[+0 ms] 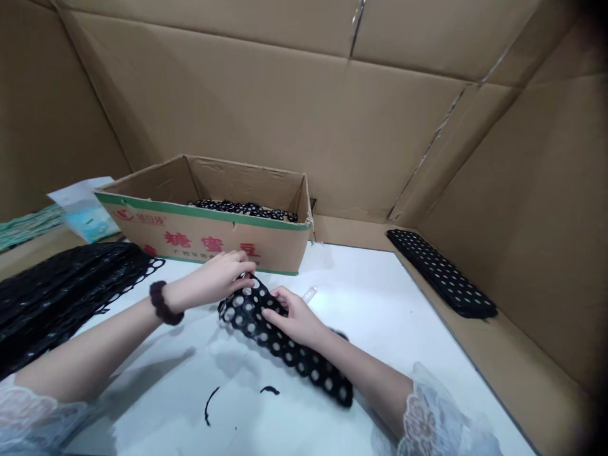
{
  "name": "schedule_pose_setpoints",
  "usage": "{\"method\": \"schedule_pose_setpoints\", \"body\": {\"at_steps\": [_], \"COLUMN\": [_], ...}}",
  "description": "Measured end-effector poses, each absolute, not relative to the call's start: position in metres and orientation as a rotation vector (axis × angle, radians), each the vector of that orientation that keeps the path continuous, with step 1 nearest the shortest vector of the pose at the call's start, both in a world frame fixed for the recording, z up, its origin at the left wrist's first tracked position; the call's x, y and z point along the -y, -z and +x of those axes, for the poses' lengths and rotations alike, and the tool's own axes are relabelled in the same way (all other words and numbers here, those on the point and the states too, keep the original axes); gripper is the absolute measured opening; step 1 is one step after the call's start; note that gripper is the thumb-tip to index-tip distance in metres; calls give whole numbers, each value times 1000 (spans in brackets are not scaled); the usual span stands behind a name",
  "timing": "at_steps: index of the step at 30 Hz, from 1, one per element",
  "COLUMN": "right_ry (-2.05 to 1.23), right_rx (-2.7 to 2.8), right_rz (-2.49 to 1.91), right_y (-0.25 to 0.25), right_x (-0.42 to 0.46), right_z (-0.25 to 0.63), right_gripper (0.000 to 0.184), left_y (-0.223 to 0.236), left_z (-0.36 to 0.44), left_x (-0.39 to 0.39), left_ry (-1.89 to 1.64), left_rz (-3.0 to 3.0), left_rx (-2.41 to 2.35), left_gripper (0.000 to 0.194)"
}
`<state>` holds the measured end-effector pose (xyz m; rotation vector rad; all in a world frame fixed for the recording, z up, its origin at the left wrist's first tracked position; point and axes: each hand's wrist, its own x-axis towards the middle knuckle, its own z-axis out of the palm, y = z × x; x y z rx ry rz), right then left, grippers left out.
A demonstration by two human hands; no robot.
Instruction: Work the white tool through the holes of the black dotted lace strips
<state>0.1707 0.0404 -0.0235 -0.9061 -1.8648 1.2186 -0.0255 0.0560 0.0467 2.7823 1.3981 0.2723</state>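
Both hands are on a strip of black fabric with rows of round holes (280, 339), which lies slantwise over the white tabletop. My left hand (228, 275) pinches its far left end, thumb and fingers pressed together at the edge. Further along the strip, my right hand (294, 316) grips the upper edge between thumb and fingers. Its lower right end passes beside my right forearm. Just behind the right hand lies a small clear tube-like item (310, 294). Two black scraps (270, 390) rest on the table nearer to me.
A cardboard box (266, 244) with a green rim, holding more black holed fabric (247, 208), stands behind my hands. Black fabric (61, 285) is heaped at left. A stack of holed strips (441, 273) lies at right. Cardboard walls (266, 107) surround the table (380, 297).
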Motion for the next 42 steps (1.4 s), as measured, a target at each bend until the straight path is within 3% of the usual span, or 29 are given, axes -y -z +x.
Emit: {"method": "schedule_pose_setpoints", "body": {"at_steps": [4, 8, 11, 22, 26, 30, 32, 37, 42], "right_ry": [-1204, -1251, -1310, -1366, -1367, -1331, -1356, -1454, -1407], "right_rx": [1688, 1696, 1704, 1768, 1708, 1689, 1697, 1764, 1730], "right_rz": [-1003, -833, -749, -757, -771, -852, -845, -838, -826], "right_y": [28, 27, 24, 22, 22, 23, 23, 18, 16], "right_x": [-43, -38, -34, -30, -28, -28, -28, -27, -28], "right_z": [169, 169, 169, 169, 170, 172, 172, 173, 174], "right_gripper": [17, 13, 11, 10, 12, 15, 13, 20, 17], "left_y": [-30, -22, -24, -32, -44, -82, -103, -130, -95], "left_z": [-1, 9, 2, -8, -16, -45, -61, -67, -26], "left_x": [-42, -33, -40, -50, -50, -67, -86, -119, -68], "left_ry": [-552, -339, -231, -291, -380, -1033, -1171, -911, -984], "left_rz": [3010, 2869, 2641, 2302, 2427, 2499, 2544, 2822, 3005], "left_rx": [-1635, -1486, -1302, -842, -1112, -1984, -2268, -2248, -2018], "left_gripper": [25, 36, 33, 31, 37, 36, 39, 34, 26]}}
